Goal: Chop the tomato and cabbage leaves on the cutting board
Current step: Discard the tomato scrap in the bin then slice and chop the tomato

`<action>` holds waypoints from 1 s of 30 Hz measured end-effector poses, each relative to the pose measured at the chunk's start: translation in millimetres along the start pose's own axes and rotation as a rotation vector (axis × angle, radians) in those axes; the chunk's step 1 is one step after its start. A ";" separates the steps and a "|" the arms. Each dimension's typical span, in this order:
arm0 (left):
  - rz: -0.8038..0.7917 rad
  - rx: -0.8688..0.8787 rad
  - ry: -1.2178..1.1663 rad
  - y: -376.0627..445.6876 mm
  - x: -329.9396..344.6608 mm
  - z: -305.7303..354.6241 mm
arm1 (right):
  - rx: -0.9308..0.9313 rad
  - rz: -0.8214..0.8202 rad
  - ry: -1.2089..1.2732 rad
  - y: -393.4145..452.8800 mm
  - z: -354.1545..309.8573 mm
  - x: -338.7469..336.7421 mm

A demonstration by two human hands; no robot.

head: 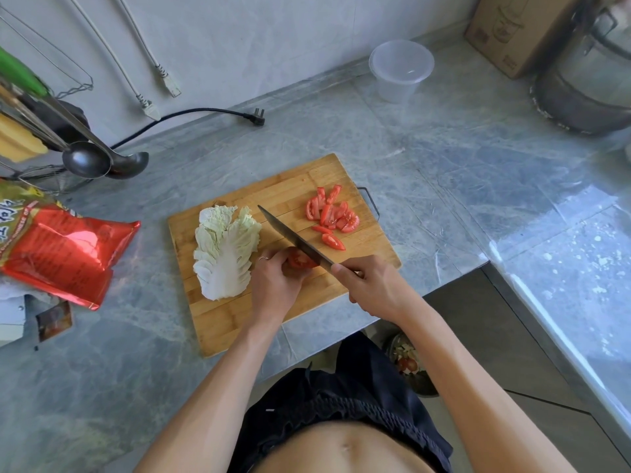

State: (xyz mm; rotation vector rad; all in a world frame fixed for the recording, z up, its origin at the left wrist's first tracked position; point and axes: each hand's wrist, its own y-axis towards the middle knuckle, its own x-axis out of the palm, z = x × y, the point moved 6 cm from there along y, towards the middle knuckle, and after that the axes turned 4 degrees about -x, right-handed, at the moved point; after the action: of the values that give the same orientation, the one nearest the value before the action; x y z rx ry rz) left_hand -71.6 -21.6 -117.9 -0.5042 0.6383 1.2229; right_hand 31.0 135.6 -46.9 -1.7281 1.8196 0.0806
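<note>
Left hand (275,283) pinning red tomato piece (302,260) on rectangular wooden cutting board (239,322); right hand (371,287) gripping dark steel knife (294,237), blade across it. Pale green cabbage leaves (224,251) just left; red tomato wedges (330,215) heaped farther right. Grey marbled surface (426,158) beneath.

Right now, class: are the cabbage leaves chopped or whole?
Whole. The cabbage leaves lie flat and uncut on the cutting board.

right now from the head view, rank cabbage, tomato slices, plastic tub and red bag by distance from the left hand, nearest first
1. cabbage, just left of the left hand
2. tomato slices, up and right on the board
3. red bag, far left on the counter
4. plastic tub, far back by the wall
</note>
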 end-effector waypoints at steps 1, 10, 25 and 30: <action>0.002 -0.005 0.003 0.2 0.2 -0.6 | 0.002 -0.005 -0.006 -1.1 1.2 -1.2; 0.009 -0.008 -0.003 -0.1 1.9 -5.4 | -0.044 0.056 -0.062 11.3 4.9 14.6; 0.021 -0.034 0.043 2.2 3.0 -6.8 | -0.026 0.119 -0.057 0.8 14.9 15.0; 0.015 -0.038 0.037 -1.1 3.6 -6.2 | -0.067 0.141 -0.101 13.5 6.1 14.5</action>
State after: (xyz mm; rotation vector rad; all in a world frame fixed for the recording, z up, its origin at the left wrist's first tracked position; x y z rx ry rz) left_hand -70.8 -23.6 -124.8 -0.5556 0.6525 1.2440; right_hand 21.7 127.4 -63.5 -1.6080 1.8812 0.2843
